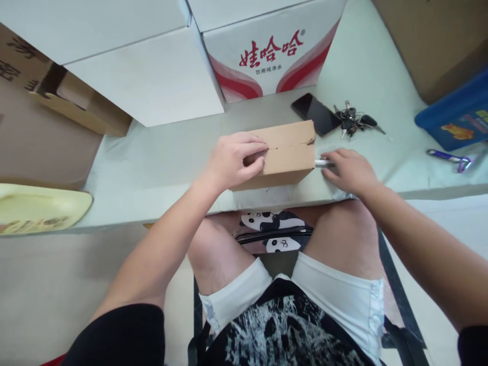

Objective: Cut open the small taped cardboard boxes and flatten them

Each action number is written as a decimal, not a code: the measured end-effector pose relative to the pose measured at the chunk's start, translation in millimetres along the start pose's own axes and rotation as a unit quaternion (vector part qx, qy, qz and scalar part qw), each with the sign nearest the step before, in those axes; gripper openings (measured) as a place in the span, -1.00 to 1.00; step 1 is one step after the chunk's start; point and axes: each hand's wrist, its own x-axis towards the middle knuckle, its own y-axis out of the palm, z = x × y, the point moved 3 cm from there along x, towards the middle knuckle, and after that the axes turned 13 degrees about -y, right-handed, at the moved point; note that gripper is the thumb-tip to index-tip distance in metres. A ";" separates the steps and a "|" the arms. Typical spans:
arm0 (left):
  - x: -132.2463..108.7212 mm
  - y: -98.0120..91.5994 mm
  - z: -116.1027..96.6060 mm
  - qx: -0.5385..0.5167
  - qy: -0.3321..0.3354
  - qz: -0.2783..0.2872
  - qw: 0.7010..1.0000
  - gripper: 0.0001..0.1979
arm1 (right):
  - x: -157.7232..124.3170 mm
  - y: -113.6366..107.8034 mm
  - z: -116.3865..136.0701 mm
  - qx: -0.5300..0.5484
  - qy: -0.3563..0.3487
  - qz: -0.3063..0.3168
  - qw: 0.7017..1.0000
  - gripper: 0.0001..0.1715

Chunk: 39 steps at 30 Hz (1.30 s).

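A small brown cardboard box lies on the cloth-covered table near its front edge. My left hand is closed on the left end of this box, thumb and fingers gripping its top. A perforated line runs along the box top, with a small torn spot at the right corner. At the box's right end, my right hand is closed around a slim silver metal piece. Its tip meets the box edge, while my fingers hide the rest, so its kind cannot be made out.
Behind the box lie a black phone and a bunch of keys. White cartons and a red-and-white carton stand at the back. A blue package and purple-handled tool are right; a yellow package is left.
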 end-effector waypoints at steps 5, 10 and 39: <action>0.0 -0.8 1.3 0.034 -0.054 0.037 0.997 -0.68 | -10.5 -21.4 -16.8 0.031 0.073 -0.002 0.997 -0.71; -9.8 -2.7 3.3 0.048 -0.075 0.066 0.994 -0.61 | -12.1 -81.8 -5.8 0.371 0.130 -0.313 0.864 -0.73; -10.4 -2.0 -3.6 0.044 -0.138 0.036 0.989 -0.75 | 81.8 -69.8 131.2 0.655 0.045 -0.299 0.692 -0.35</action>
